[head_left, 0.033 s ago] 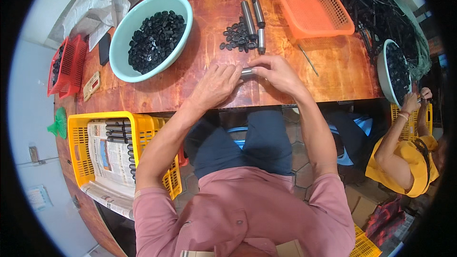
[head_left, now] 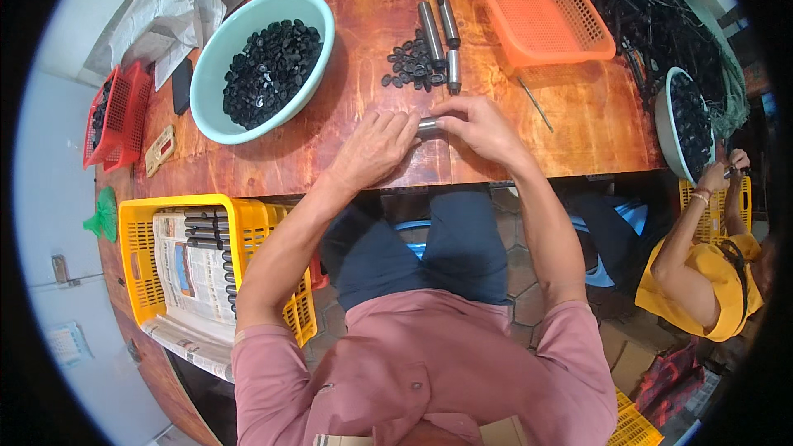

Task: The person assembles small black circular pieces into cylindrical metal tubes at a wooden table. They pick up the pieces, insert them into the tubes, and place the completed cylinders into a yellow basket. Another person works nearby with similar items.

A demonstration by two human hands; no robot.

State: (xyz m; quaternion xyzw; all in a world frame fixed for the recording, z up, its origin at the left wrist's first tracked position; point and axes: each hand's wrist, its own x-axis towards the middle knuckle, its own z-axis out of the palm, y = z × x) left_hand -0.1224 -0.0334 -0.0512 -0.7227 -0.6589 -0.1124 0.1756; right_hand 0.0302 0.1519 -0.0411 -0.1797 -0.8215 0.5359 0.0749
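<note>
Both hands meet at the table [head_left: 578,128] edge. Left hand [head_left: 376,147] and right hand [head_left: 479,125] each grip one end of a short grey tube [head_left: 427,125], held level just above the wood. Beyond the tube: a loose pile of black caps [head_left: 410,66] with three more tubes [head_left: 442,29] beside it. Left of the pile, a teal bowl [head_left: 216,58] full of caps. Right of the pile, an orange basket [head_left: 537,4]. Near the person's left knee, a yellow crate [head_left: 136,256] lined with newspaper.
</note>
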